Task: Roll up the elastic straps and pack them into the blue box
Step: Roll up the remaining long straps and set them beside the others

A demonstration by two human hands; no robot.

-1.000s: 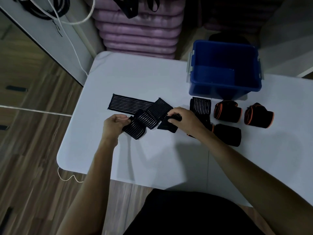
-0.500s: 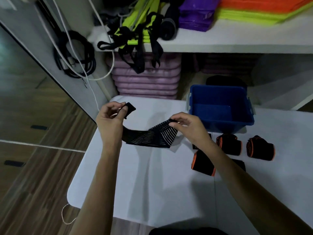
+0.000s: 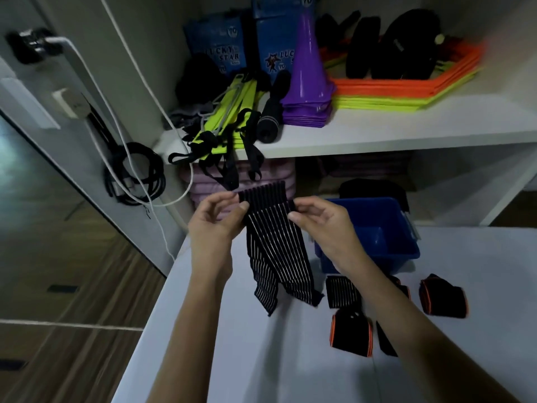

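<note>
A black elastic strap [image 3: 273, 245] with thin white stripes hangs in the air above the white table [image 3: 232, 359]. My left hand [image 3: 216, 219] pinches its upper left edge and my right hand [image 3: 322, 222] pinches its upper right edge. Its loose lower end dangles just above the table. The blue box [image 3: 386, 242] stands open behind my right hand. Rolled black straps with orange edges lie on the table: one [image 3: 351, 333] near my right forearm, another [image 3: 443, 296] further right. A striped rolled strap [image 3: 343, 290] lies in front of the box.
A white shelf [image 3: 377, 129] above the table holds purple cones [image 3: 308, 71], orange and yellow flat markers [image 3: 406, 88], and a yellow-and-black ladder [image 3: 229, 114]. Black cords and a white cable [image 3: 133, 175] hang on the wall at left. Wooden floor lies left of the table.
Both hands lifted the striped strap off the table and brought it upright, so it now hangs vertically between them. The camera tilted upward, revealing the shelf.
</note>
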